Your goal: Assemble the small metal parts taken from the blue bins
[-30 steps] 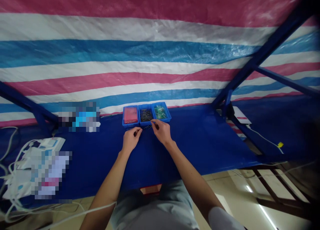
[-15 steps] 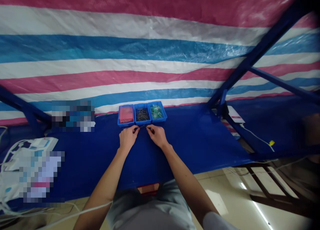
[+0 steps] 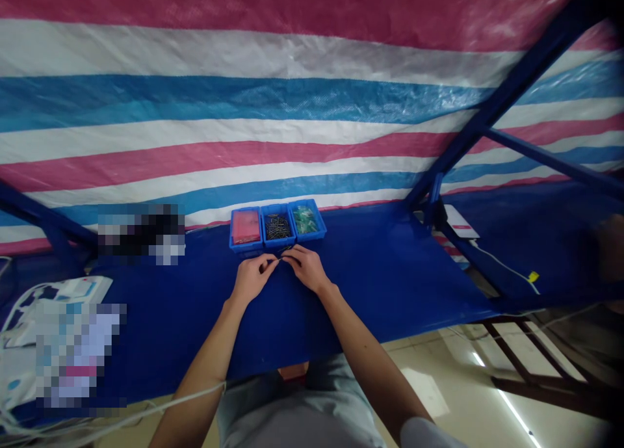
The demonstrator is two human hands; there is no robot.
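My left hand (image 3: 251,277) and my right hand (image 3: 308,266) meet just in front of three small blue bins, fingertips almost touching. Both are closed in a pinch. Dark slender pieces that look like screws (image 3: 287,248) show at the fingers of my right hand. Whatever is pinched by my left fingertips is too small to make out. The middle bin (image 3: 279,243) holds many similar dark screws. In the left bin (image 3: 246,246) lies a flat pinkish-red stack. Small green and clear pieces fill the right bin (image 3: 312,235).
The bins stand on a blue-covered table (image 3: 390,272) against a striped plastic sheet (image 3: 292,97). White packaging (image 3: 22,360) and blurred-out items lie at left. A cable (image 3: 190,396) crosses near my left forearm. A white device (image 3: 459,222) and blue frame bars (image 3: 451,152) are at right.
Both hands have drawn slightly back from the bins and closer together, my left hand moving right. The dark pieces now show beyond my right fingertips rather than stretched between the hands.
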